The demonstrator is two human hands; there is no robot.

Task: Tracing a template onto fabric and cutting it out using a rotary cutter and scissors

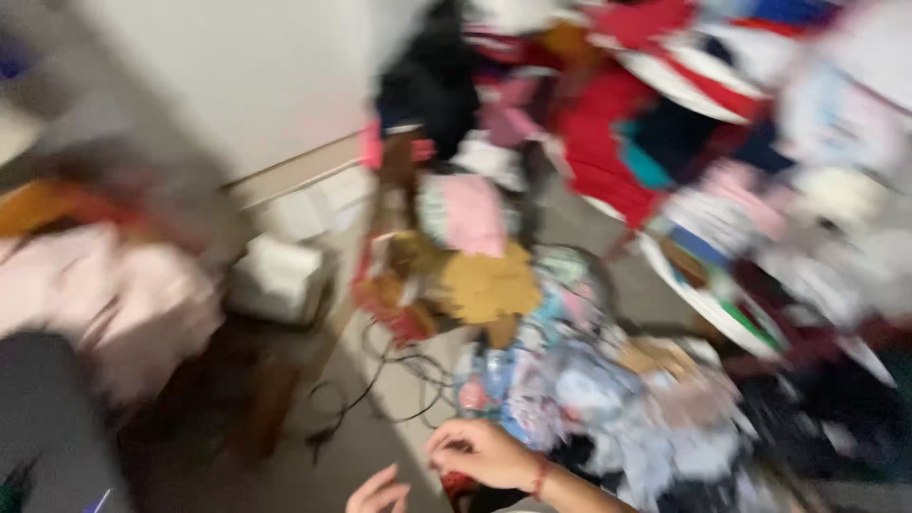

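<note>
The view from the head camera is badly blurred by motion. At the near edge, the right hand [480, 454], with a red band at the wrist, is curled with its fingers drawn in close over a small red object [458, 482] at the near edge of a heap of pale blue and white patterned cloth [608, 399]; whether the fingers actually pinch it cannot be told. Just to its left, the left hand [378, 492] shows only partly at the frame's bottom, fingers loosely bent and apart, holding nothing visible. A thin black cable [380, 380] loops across the grey floor [370, 446] just beyond the hands. Farther off lies a mustard-yellow fabric piece [489, 283] with a pink garment [473, 214] behind it. A large pile of red, white and dark clothes [646, 114] fills the far right. A white boxy object [277, 275] sits to the left, by the pale wall [237, 85].
</note>
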